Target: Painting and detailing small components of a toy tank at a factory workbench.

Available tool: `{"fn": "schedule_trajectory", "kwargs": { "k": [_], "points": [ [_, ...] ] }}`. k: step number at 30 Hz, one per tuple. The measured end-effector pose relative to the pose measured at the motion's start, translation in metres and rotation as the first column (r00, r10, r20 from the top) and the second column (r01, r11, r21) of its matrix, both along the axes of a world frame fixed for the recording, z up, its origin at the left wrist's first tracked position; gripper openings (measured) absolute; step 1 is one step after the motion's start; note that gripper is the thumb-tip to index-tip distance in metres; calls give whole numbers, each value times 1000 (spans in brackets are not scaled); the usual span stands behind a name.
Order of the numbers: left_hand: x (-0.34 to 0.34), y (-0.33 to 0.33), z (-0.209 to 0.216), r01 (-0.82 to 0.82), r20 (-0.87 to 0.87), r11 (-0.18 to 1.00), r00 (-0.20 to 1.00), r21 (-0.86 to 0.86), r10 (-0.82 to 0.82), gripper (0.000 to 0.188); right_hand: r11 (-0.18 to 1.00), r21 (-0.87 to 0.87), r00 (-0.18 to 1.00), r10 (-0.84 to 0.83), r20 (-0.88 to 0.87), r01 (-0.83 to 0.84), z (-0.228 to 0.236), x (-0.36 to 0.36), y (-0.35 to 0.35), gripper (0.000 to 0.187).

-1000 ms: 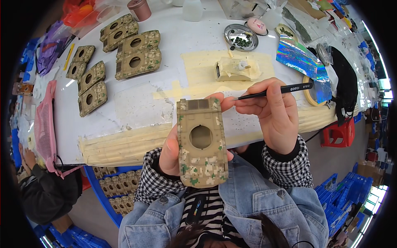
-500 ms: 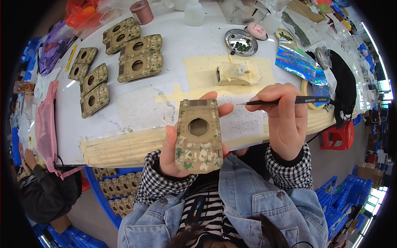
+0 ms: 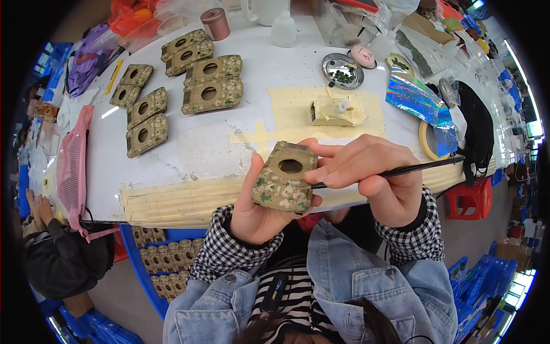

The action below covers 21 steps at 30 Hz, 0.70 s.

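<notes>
My left hand (image 3: 250, 211) is closed around a camouflage-patterned model tank hull (image 3: 279, 192), tilted, with a round hole in its top. In my right hand (image 3: 382, 175) are slim black tweezers (image 3: 413, 168), held like a pen. Their fine tip touches or hovers just over the hull's side near the hole; contact is hard to make out. The right fingertips are close against the hull's right edge. On the table beyond lies a taped block (image 3: 337, 110) with a small pale piece on top. A round metal dish (image 3: 342, 71) holds small dark green bits.
Several similar hulls (image 3: 213, 95) lie in rows at the left. A blue tray (image 3: 134, 261) below the table edge holds more. Around the table are a pink mesh bag (image 3: 73, 172), a shiny holographic sheet (image 3: 417, 98), a tape roll (image 3: 427, 141) and a white bottle (image 3: 283, 30). Another person's hands (image 3: 41, 207) show far left.
My right hand has moved left, bringing the tweezers' tip onto or just above the hull. The hull is turned and tilted in my left hand. The whole view has shifted slightly.
</notes>
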State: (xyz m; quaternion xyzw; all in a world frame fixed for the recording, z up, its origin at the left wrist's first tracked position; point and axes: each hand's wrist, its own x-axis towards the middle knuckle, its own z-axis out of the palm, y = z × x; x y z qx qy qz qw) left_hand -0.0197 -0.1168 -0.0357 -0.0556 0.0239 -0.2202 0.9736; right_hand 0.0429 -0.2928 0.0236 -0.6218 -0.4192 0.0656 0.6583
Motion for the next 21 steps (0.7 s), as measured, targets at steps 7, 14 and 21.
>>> {"fn": "schedule_trajectory", "kwargs": {
  "k": [7, 14, 21],
  "points": [
    [0, 5, -17, 83, 80, 993, 994, -88, -76, 68, 1000, 2, 1000, 6, 22, -6, -2, 5, 1, 16],
    [0, 5, -16, 85, 42, 988, 996, -128, -80, 68, 1000, -29, 999, 11, 37, -10, -1, 7, 2, 16],
    [0, 6, -20, 102, 74, 983, 993, -155, -92, 68, 1000, -29, 999, 9, 38, -7, -1, 6, 2, 16]
  ]
}}
